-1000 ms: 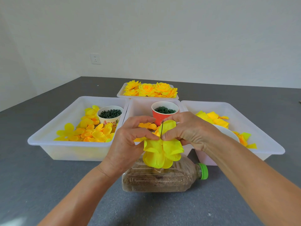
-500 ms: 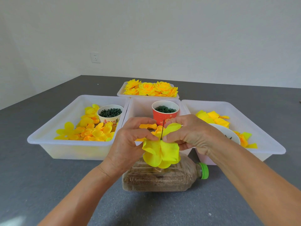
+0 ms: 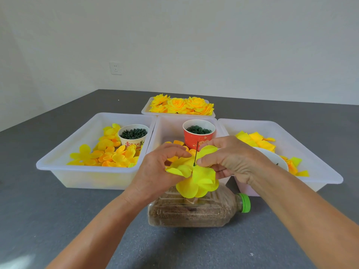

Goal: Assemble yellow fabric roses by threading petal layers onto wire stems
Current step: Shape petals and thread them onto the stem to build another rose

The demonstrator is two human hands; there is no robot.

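Observation:
A yellow fabric petal layer sits threaded on a thin dark wire stem that stands above a sand-filled plastic bottle lying on its side. My left hand pinches the petal layer's left edge. On the right side, my right hand pinches the petals close to the wire. The wire's upper end pokes up between my fingers. The stem's lower part is hidden under the petals.
White bins stand behind: the left bin holds loose petals and a cream cup of dark green pieces, the middle bin a red cup, the right bin petals and a white bowl. Finished roses fill the far tray.
The petal layer has slid lower on the wire and spread flatter. My fingers have shifted down with it, leaving more of the wire tip showing.

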